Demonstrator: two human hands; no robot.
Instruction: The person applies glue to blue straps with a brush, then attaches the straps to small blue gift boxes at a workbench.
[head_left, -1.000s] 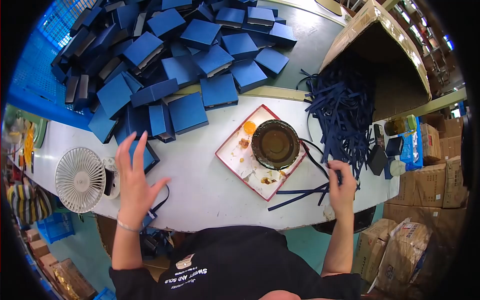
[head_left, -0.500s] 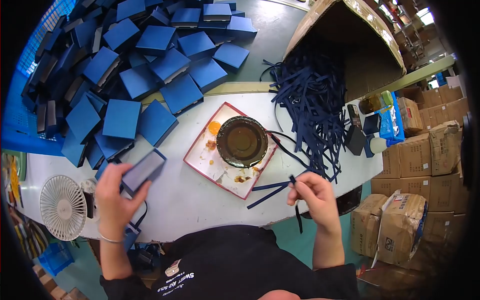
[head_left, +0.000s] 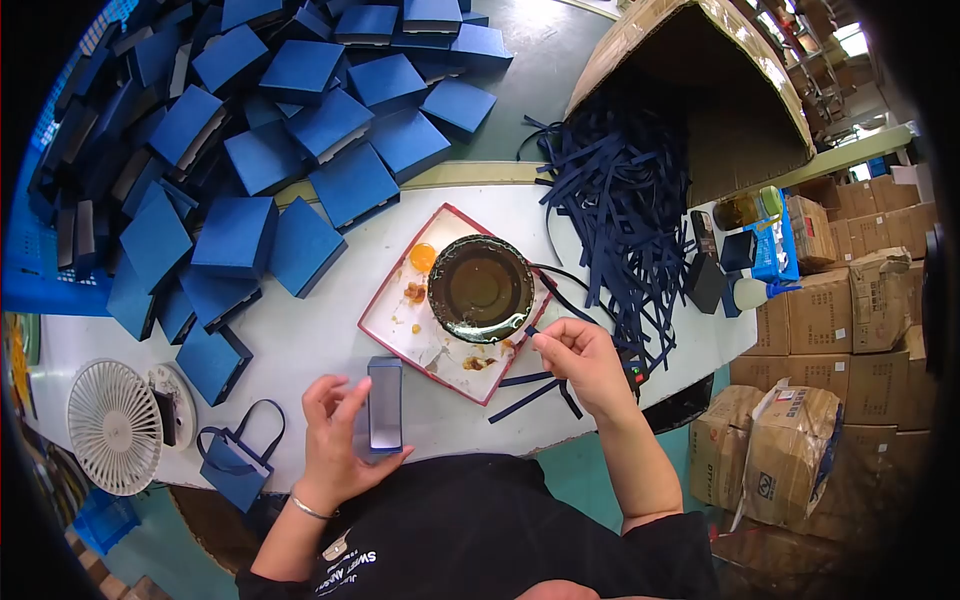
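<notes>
My left hand (head_left: 338,445) has its thumb and forefinger against the sides of a small blue box (head_left: 385,405), which has its pale, open side facing up at the table's front edge. My right hand (head_left: 585,362) pinches a short dark blue ribbon (head_left: 531,331) at the near right rim of a round pot. The pot (head_left: 482,288) holds brownish liquid. Under it lies a white tray (head_left: 390,325) with a red rim, stained with amber drips. Loose ribbon strips (head_left: 525,400) lie beside the tray, below my right hand.
Many blue boxes (head_left: 235,235) are heaped at the left. Dark ribbons (head_left: 625,220) spill from a cardboard carton (head_left: 740,150). A blue box with a ribbon handle (head_left: 238,470) lies by a white fan (head_left: 115,425). Bottles (head_left: 750,292) stand at the right; cartons (head_left: 820,310) are stacked beyond.
My left hand has brought the blue box right and toward me, turning it upright in view. My right hand has carried the ribbon up and left to the pot's rim.
</notes>
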